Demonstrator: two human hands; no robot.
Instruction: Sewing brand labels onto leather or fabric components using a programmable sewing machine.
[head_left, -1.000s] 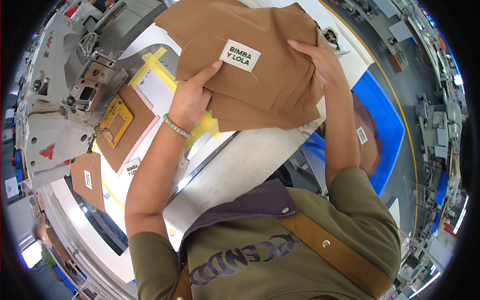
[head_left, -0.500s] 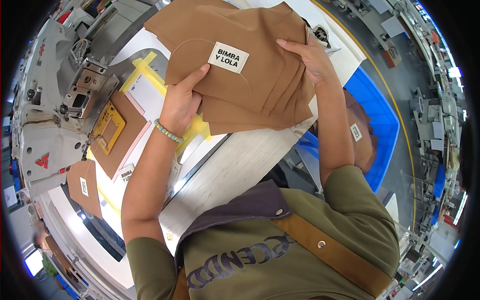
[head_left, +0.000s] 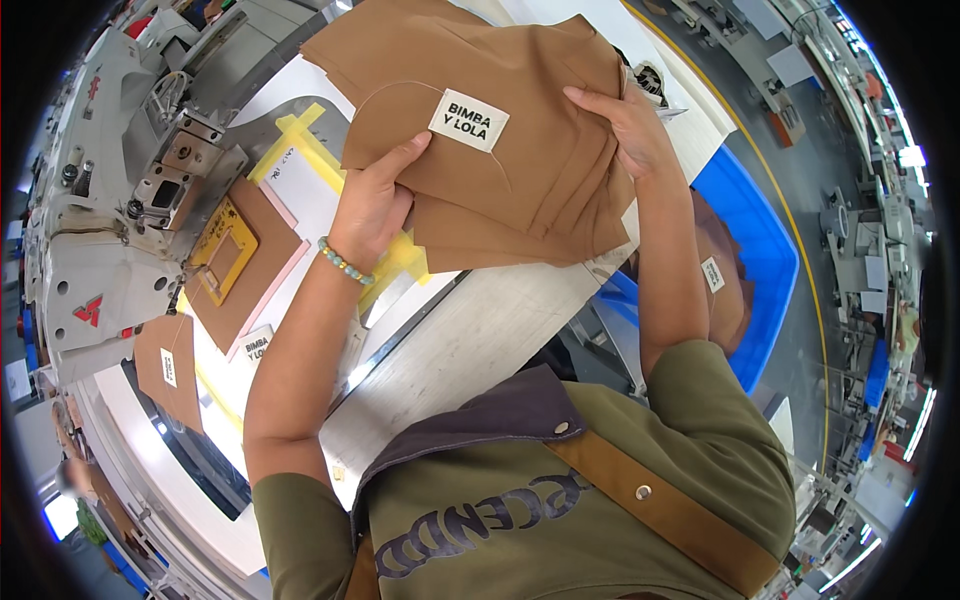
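Observation:
Both my hands grip a brown fabric piece (head_left: 500, 185) over a stack of similar pieces on the table. A white label (head_left: 468, 120) sits on it, with loose thread trailing from two sides. My left hand (head_left: 375, 200) pinches the piece's left edge, thumb on top close to the label, fingers hidden beneath. At the right edge my right hand (head_left: 635, 130) holds it the same way, thumb on top. To the left, another brown piece (head_left: 240, 290) lies at the sewing machine (head_left: 110, 220) under a yellow frame (head_left: 222, 255). A loose white label (head_left: 256, 343) rests near it.
A blue bin (head_left: 765, 270) with labelled brown pieces stands right of the table (head_left: 450, 330). Another labelled brown piece (head_left: 168, 365) hangs at the machine's near side. Yellow tape (head_left: 310, 140) borders a white sheet on the table. Beyond the bin runs a floor with a yellow line.
The held fabric piece and both hands have shifted slightly right and down in the picture, along with the surroundings. My grip on the fabric looks the same.

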